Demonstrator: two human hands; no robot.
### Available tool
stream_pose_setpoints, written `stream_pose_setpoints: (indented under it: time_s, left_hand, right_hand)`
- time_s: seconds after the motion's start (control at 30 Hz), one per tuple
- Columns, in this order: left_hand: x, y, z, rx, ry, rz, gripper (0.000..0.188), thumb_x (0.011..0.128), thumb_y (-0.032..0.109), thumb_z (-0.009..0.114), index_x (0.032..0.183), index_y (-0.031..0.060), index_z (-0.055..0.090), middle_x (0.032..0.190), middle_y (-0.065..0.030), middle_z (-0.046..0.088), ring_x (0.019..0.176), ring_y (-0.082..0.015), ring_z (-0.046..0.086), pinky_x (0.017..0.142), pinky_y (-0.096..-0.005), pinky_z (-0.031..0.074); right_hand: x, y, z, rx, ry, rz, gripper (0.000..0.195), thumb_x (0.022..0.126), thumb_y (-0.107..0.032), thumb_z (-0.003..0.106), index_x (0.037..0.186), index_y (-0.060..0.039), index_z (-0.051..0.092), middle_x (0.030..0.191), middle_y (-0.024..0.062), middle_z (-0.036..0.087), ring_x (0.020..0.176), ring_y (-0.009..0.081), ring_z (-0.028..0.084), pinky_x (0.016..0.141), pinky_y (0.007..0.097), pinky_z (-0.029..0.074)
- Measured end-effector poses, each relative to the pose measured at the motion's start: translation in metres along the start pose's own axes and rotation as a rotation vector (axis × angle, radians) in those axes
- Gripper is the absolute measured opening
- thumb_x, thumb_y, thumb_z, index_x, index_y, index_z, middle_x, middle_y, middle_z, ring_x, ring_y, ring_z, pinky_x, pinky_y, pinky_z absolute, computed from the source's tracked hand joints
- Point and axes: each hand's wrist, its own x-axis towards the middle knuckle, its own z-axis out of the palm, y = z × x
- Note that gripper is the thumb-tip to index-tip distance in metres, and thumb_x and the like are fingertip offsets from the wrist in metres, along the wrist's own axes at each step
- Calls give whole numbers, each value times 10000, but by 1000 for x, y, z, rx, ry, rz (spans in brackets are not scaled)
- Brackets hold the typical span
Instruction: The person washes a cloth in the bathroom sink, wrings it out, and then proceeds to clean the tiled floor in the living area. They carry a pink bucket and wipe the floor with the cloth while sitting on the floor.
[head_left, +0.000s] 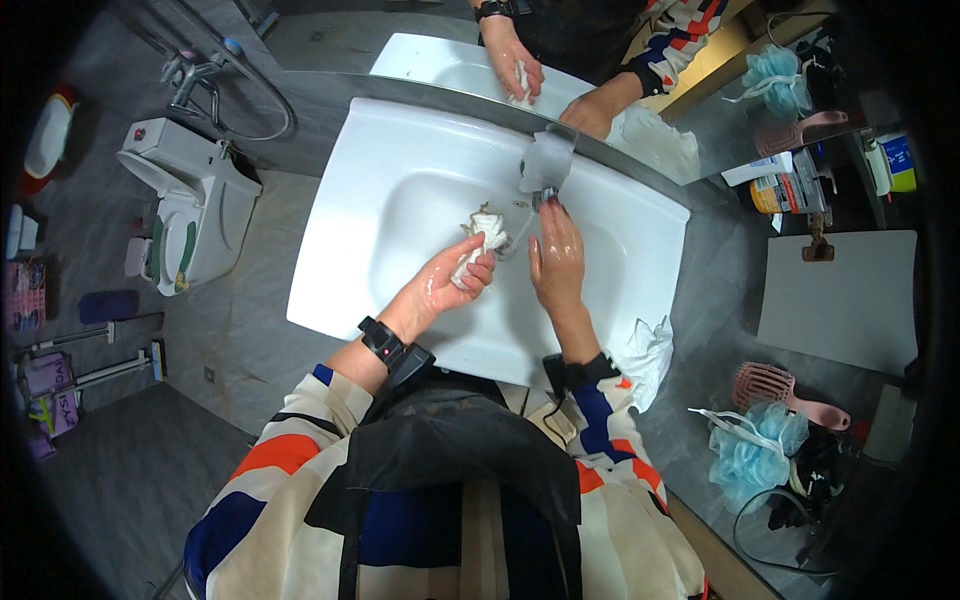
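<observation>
In my left hand (450, 277) is a wet, bunched white cloth (486, 229) with brownish spots at its far end. The hand hovers over the basin of a white washbasin (330, 277), its skin wet and shiny. My right hand (559, 262) is also wet, its fingers stretched forward and thumb apart. Its fingertips touch the metal tap (546, 196) at the back of the basin. A thin stream of water falls beside the cloth, near the drain. A crumpled white plastic bag (649, 360) hangs over the basin's right front corner.
A mirror (600, 82) rises behind the basin and reflects both hands. To the right lie a pink hairbrush (772, 386), a blue mesh bath puff (757, 450) and a clipboard (840, 300). On the left stand a toilet (202, 217) and a mop (109, 304).
</observation>
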Motion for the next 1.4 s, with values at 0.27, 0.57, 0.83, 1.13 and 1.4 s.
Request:
stream_pose_setpoints:
  time_s: [0.27,0.57,0.83,1.13,1.4]
  left_hand:
    - [-1,-52,-10,-76,-242,-274,374,944,382,498,1005,15,459,732,4,429,527,-44,392,391,-153,330]
    - [10,-32,10,1965,300,489,277,877,263,572,898,-4,500,616,-76,574,524,-194,554,492,-327,445]
    - [47,-16,-35,2494,370,972,331,834,161,577,1087,-8,447,770,-241,599,714,-421,603,621,-480,488]
    - [-5,14,17,966,98,195,632,847,127,598,1380,76,262,1163,-160,516,992,-337,587,834,-397,516]
    - [12,1,-3,1013,27,4,335,939,245,528,1202,36,530,1043,-70,599,958,-137,584,862,-315,492]
  right_hand:
    - [-8,-48,13,2200,-84,903,581,871,-199,592,1376,-46,350,1052,94,573,935,175,557,749,321,486]
    - [12,-41,19,733,-74,571,125,896,-142,508,926,-81,613,660,135,545,548,229,509,564,334,445]
    - [-24,-40,15,690,-34,430,67,860,-119,555,869,-56,575,811,128,581,758,303,565,676,344,458]
    - [-3,-39,-32,45,170,-658,95,687,-107,601,747,-61,544,756,47,505,820,225,561,707,324,478]
    - [-5,-75,-39,203,-126,-916,234,708,-96,620,924,-9,606,782,89,535,847,263,572,796,399,470]
